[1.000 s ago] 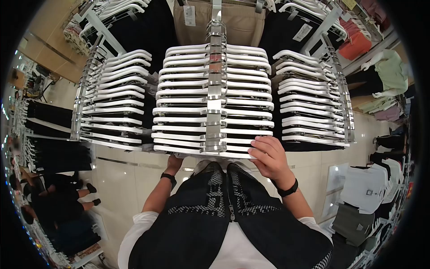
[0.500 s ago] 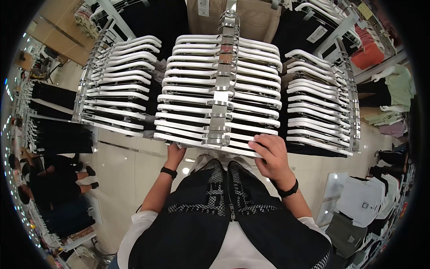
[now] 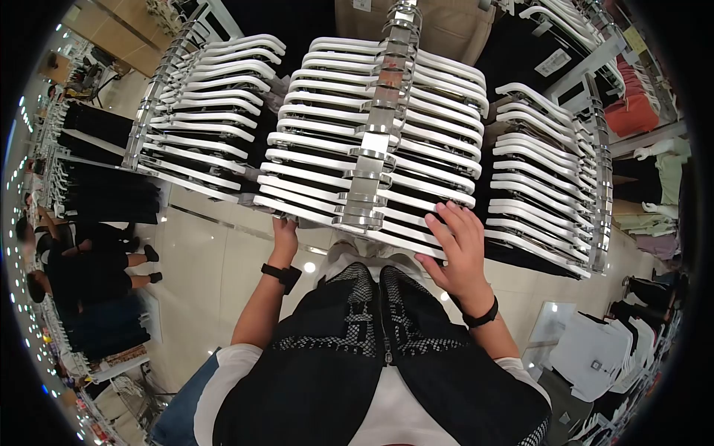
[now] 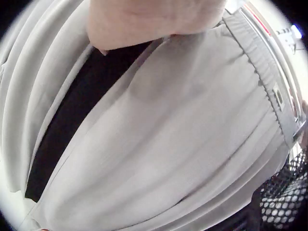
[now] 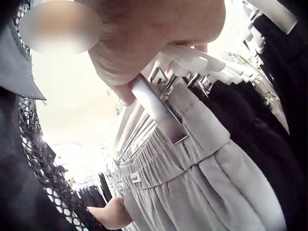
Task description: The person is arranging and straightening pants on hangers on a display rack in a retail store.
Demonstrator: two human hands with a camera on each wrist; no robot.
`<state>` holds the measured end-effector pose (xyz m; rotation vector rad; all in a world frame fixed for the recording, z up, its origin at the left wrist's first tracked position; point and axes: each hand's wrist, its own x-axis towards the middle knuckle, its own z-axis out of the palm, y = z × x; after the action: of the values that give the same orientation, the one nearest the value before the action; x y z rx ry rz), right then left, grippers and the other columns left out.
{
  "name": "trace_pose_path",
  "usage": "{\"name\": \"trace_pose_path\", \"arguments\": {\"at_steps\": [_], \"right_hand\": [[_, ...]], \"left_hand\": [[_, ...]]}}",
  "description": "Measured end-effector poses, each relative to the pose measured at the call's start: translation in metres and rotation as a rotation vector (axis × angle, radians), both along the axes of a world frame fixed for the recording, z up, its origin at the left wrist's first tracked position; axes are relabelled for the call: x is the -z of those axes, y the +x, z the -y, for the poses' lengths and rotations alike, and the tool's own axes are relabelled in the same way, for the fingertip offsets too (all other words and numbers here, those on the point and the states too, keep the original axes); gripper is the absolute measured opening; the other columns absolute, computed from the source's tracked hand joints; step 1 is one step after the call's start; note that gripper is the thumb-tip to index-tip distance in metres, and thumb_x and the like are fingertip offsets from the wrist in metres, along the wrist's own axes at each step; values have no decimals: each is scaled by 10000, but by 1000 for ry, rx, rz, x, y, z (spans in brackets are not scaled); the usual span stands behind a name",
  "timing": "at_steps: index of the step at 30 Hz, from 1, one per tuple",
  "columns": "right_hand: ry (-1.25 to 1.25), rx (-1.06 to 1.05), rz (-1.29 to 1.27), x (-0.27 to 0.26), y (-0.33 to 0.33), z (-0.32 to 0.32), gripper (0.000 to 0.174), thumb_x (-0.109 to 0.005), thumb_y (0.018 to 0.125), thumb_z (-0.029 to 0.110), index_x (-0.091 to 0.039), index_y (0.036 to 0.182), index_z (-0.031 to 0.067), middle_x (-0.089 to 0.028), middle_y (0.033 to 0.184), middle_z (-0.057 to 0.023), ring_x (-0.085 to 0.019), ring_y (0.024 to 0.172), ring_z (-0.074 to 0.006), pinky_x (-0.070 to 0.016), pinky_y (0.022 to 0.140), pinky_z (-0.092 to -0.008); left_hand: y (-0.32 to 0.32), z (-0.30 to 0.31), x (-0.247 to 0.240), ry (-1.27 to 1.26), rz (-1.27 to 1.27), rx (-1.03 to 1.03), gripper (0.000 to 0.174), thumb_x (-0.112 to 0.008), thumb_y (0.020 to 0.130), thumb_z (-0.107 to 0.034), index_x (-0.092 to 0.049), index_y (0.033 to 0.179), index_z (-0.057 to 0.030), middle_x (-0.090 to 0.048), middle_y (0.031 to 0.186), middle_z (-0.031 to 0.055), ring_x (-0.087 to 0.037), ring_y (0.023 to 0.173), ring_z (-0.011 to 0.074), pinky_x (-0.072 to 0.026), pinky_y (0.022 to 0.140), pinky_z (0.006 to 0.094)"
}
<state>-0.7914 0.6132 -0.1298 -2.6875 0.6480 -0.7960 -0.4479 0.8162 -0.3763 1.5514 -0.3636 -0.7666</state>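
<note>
White hangers point(image 3: 309, 150) hang in a dense row on a metal rail point(image 3: 378, 141). My right hand point(image 3: 465, 256) rests at the right ends of the nearest ones, its fingers extended and spread, thumb by the front edge. Light grey trousers point(image 5: 168, 168) with a gathered waistband hang from a metal clip point(image 5: 159, 108) beside the right hand point(image 5: 159, 29). At the row's left front, below the hangers, is my left hand point(image 3: 285, 239), its fingertips hidden. The left wrist view has that hand point(image 4: 159, 19) against the grey cloth point(image 4: 159, 110), over a dark gap.
Side rails on the left point(image 3: 141, 123) and right point(image 3: 599, 178) carry more hangers with dark garments. Beige trousers point(image 3: 413, 28) hang behind. Shiny floor point(image 3: 197, 275) lies below. People in dark clothes point(image 3: 97, 275) are at the left, a white shirt point(image 3: 591, 357) at the right.
The racks have shifted and tilted in the head view, their left side higher. My right fingers have spread from a more bent pose. The left hand has stayed at the row's left front.
</note>
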Motion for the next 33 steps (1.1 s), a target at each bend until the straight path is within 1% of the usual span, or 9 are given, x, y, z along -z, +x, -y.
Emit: {"name": "trace_pose_path", "arguments": {"at_steps": [2,7,12,18,19,22,25,28,33], "right_hand": [[32,-26,13,-4,-2,2,629,-806,828,416,-651,1355,109,-606,1400,-157,-559,1308,-366,-410,1092,-525],[127,-88,33,-10,-11,12,651,-718,898,517,-645,1342,46,-613,1386,-176,-572,1296,-399,-405,1103,-523],[68,203,85,-14,-19,10,777,-462,1009,651,-585,1441,17,-492,1527,-236,-447,1427,-434,-357,1153,-526],[297,234,61,-16,4,-6,641,-619,971,495,-594,1440,58,-509,1484,-235,-469,1396,-437,-394,1143,-499],[332,263,81,-15,4,-9,625,-640,960,467,-598,1436,64,-514,1476,-232,-479,1387,-432,-404,1139,-494],[339,322,150,-10,12,-15,671,-651,953,421,-531,1484,28,-457,1533,-231,-452,1416,-415,-374,1169,-483],[415,385,188,-10,19,-20,734,-611,987,439,-423,1567,30,-347,1635,-236,-357,1502,-394,-290,1223,-473],[480,373,254,-4,20,-22,712,-554,1023,466,-417,1570,31,-361,1634,-234,-335,1524,-379,-252,1241,-460],[392,521,362,8,28,-30,567,-579,1035,367,-527,1475,12,-520,1524,-185,-464,1431,-331,-340,1187,-419]], "left_hand": [[22,-15,39,230,126,129,585,-491,916,71,-396,1491,33,-530,1475,160,-539,1328,298,-456,1076,379],[39,-18,42,149,628,249,540,-655,955,-42,-457,1457,-15,-598,1363,113,-597,1213,231,-494,1008,358],[28,12,1,-140,370,154,548,-627,1027,-158,-419,1525,-60,-571,1401,97,-568,1241,191,-490,1023,359],[44,11,-4,-121,150,321,494,-534,1050,-69,-398,1524,-41,-544,1450,134,-529,1319,230,-460,1097,391],[55,11,1,-55,343,405,483,-544,1058,-123,-405,1514,-46,-536,1458,118,-532,1329,240,-462,1100,394],[66,41,5,-308,-70,342,671,-552,1061,-351,-274,1611,-85,-420,1583,118,-429,1443,246,-379,1183,404],[53,59,-92,-308,128,326,807,-547,1048,-435,-145,1663,-101,-352,1636,130,-381,1477,253,-315,1225,405],[58,71,-126,-387,149,455,851,-528,1041,-480,-115,1670,-82,-334,1650,132,-372,1485,265,-288,1238,409],[87,72,-93,-499,134,592,742,-424,1072,-454,-261,1605,36,-531,1489,194,-543,1348,294,-411,1161,425]]}}
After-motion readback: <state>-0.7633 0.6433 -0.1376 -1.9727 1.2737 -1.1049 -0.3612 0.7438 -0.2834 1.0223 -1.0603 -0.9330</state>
